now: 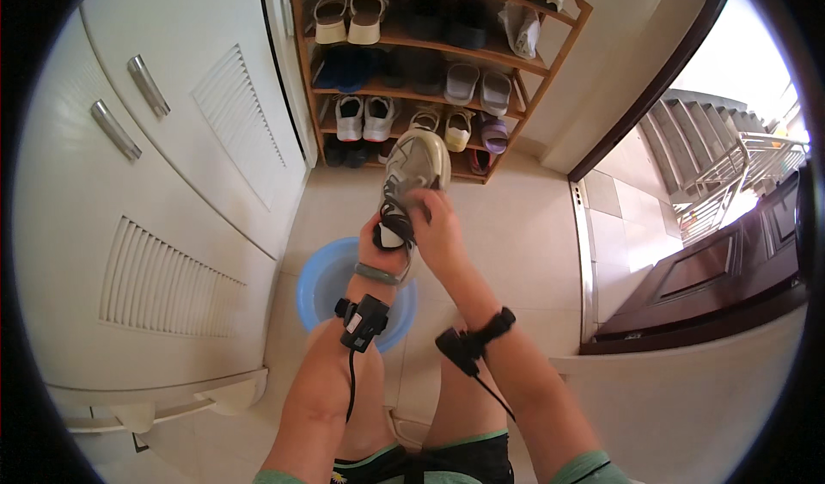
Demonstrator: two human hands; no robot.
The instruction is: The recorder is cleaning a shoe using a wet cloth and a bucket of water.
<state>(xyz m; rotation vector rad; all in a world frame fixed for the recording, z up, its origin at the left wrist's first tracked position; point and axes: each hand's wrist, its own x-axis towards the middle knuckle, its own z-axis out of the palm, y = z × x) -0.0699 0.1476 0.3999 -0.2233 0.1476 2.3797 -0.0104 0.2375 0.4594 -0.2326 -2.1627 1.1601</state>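
A grey-and-white sneaker (418,159) is held up over the floor (528,243), its toe pointing away from the person toward the bottom edge of the wooden shoe rack (561,54), its heel toward the person. Its long axis runs lengthwise away from the body, the toe leaning slightly right. From the camera, the toe overlaps the rack's lower shelves and the heel overlaps the far right rim of the blue basin (307,291). The left hand (376,248) is clamped around the heel end. The right hand (440,230) has its fingers bent at the laces; blur hides whether they pinch anything.
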